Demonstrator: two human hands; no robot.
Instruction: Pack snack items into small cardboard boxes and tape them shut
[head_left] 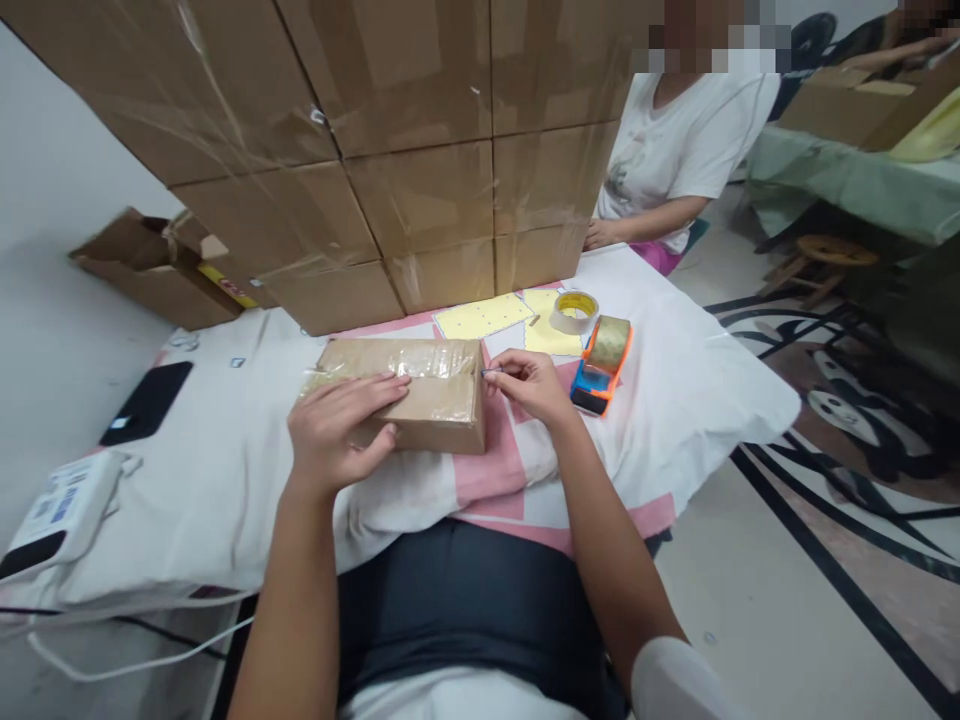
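On our counter [217, 470], we have a cardboard box [442, 410] right in front of us. Our left hand [337, 425] lies on top of it. Our right hand [536, 385] is at its right end, with a tiny thing [492, 372] between the fingertips. To the right sits our tape dispenser [596, 378], with a tape roll [574, 325] just behind it. A big stack of boxes [420, 190] stands behind our box. Behind on the left is an open carton [172, 280]. A co-worker [660, 160] is behind the counter's right end. A stool [832, 250] stands farther right.
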